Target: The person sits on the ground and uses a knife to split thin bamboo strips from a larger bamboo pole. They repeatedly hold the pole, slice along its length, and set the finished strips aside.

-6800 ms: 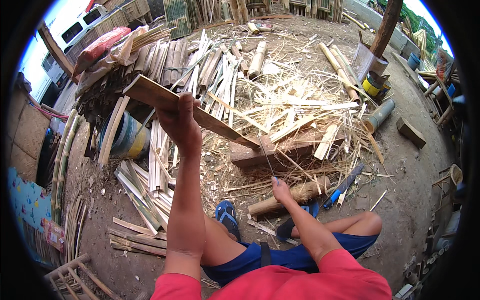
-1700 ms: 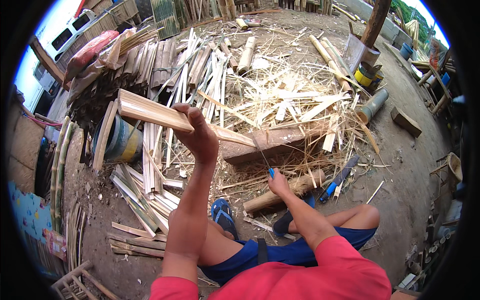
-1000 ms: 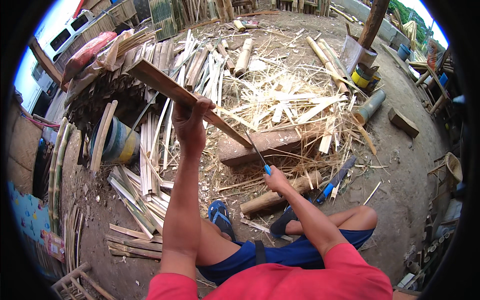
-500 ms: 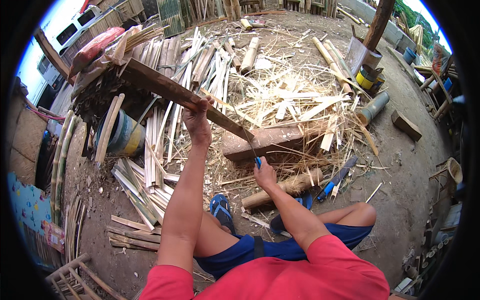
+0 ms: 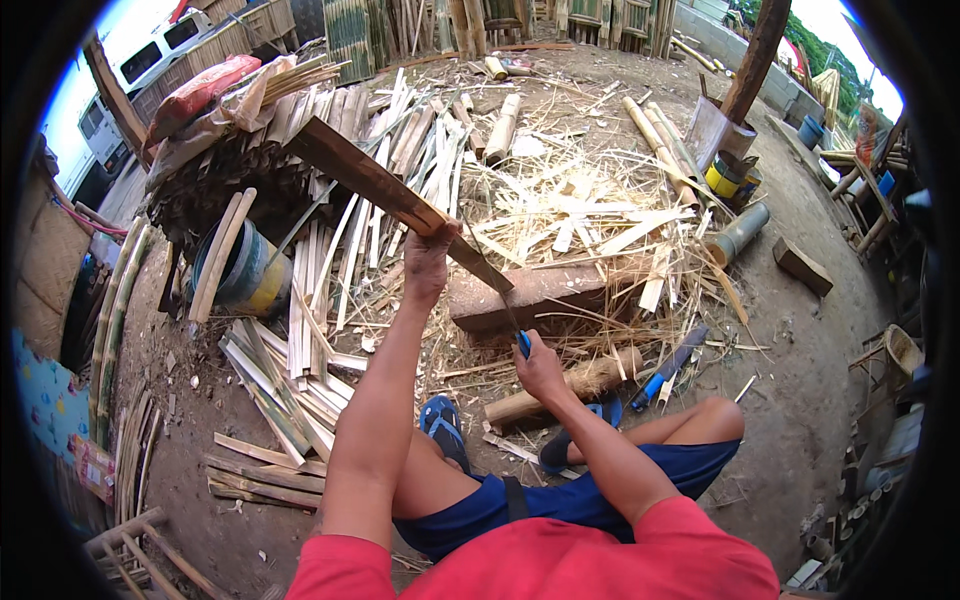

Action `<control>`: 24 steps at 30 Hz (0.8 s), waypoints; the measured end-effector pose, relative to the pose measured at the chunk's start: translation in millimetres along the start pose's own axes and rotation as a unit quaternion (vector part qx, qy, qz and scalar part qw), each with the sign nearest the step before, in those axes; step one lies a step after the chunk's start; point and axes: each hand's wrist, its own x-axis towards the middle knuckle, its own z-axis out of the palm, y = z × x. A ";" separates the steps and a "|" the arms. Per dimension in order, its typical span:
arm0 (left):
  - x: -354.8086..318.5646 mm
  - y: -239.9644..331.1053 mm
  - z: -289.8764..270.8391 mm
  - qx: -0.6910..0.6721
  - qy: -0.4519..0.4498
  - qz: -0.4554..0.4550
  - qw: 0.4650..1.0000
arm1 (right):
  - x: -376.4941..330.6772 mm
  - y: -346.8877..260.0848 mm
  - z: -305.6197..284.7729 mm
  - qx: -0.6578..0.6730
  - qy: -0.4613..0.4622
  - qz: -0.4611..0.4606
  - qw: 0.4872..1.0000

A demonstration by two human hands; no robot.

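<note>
My left hand (image 5: 428, 268) is closed around a long brown plank (image 5: 375, 190) near its lower end. The plank slants from the upper left down toward the middle, over a thick wooden block (image 5: 540, 295). In my closed right hand (image 5: 541, 368) is the blue handle of a long, thin-bladed tool (image 5: 514, 318). Its blade, seen nearly edge on, crosses the plank's lower end; whether it is a saw or a knife I cannot tell. Below the block lies a short round log (image 5: 570, 386), near my feet. A second blue-handled blade (image 5: 684, 355) rests on the ground to its right.
Shavings (image 5: 570, 200) are heaped beyond the block. Split bamboo strips (image 5: 275, 385) are piled at the left, beside a blue and yellow bucket (image 5: 262, 270). At the right lie a bamboo section (image 5: 738, 234) and a wood block (image 5: 802, 264). A post (image 5: 755, 65) stands behind.
My left hand and the plank have shifted right, and the hand sits slightly lower. The plank's upper end has swung to the right. My right hand has moved slightly right and down with the tool.
</note>
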 end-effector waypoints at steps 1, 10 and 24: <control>0.3 -0.6 1.2 0.004 0.017 -0.007 1.000 | 5.4 -2.0 -0.6 -0.017 -0.002 0.042 0.999; 1.8 4.0 7.1 0.023 0.058 -0.013 0.998 | 27.6 31.0 13.5 -0.046 -0.002 0.046 0.998; 10.0 11.6 -2.2 0.105 -0.009 -0.063 0.992 | 32.7 88.4 24.0 -0.107 0.032 -0.002 0.994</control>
